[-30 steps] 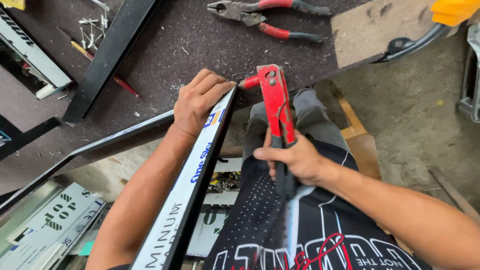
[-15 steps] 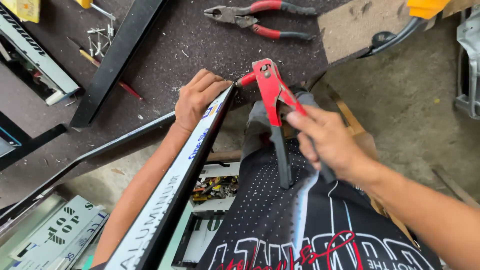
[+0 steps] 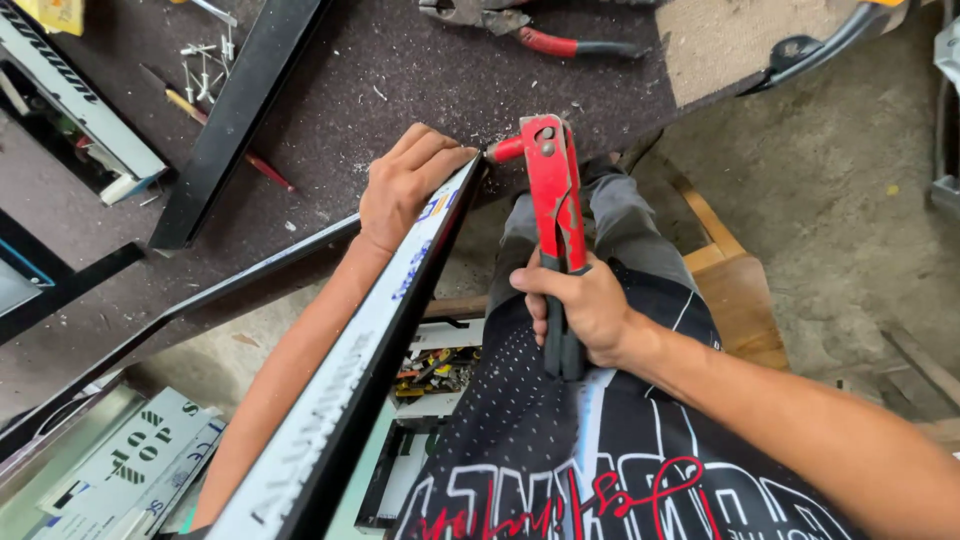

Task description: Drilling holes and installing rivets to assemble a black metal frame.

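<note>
Along the dark bench edge, the left hand (image 3: 408, 185) lies flat, fingers curled over the white-faced aluminium bar (image 3: 345, 385), pinning it. At the bar's end sits the red rivet gun (image 3: 553, 190), its nose against the profile. The right hand (image 3: 578, 305) now clamps both handles together; half a second ago they stood spread, so the squeeze looks complete.

Dark brown workbench top (image 3: 420, 60), scuffed, dusted with pale metal shavings. Rough grey concrete floor (image 3: 830, 200) at right, stained, bits of debris. Wooden stool edge (image 3: 745, 290) below bench. Bare plywood patch (image 3: 740, 35) at bench's far corner. Even daylight, soft shadows. No wall or window in view.
</note>
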